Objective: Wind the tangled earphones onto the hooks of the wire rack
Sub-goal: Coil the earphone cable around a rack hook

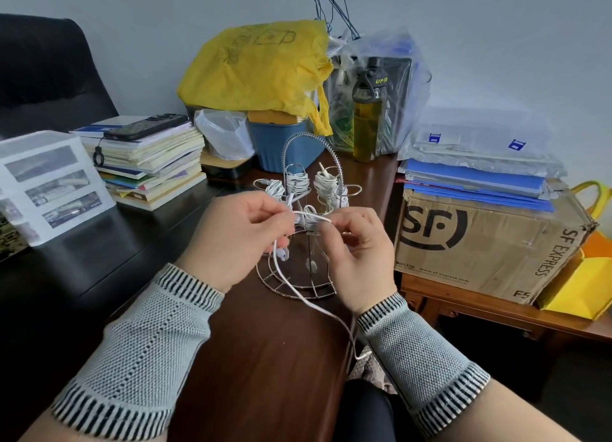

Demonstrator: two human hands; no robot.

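Knit sleeves (139,352) over brown table (265,358); grey wall (149,27) behind.

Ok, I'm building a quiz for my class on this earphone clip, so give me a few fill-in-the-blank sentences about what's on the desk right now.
1. Both hands pinch a white ____ in front of the wire rack.
2. A phone lies on top of a stack of ____.
3. The cardboard box is printed with the letters ____.
4. The plastic bag behind the rack is ____.

Missing words: earphone cable; books; SF; yellow

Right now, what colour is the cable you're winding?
White earphone cable, clearest in the head view.
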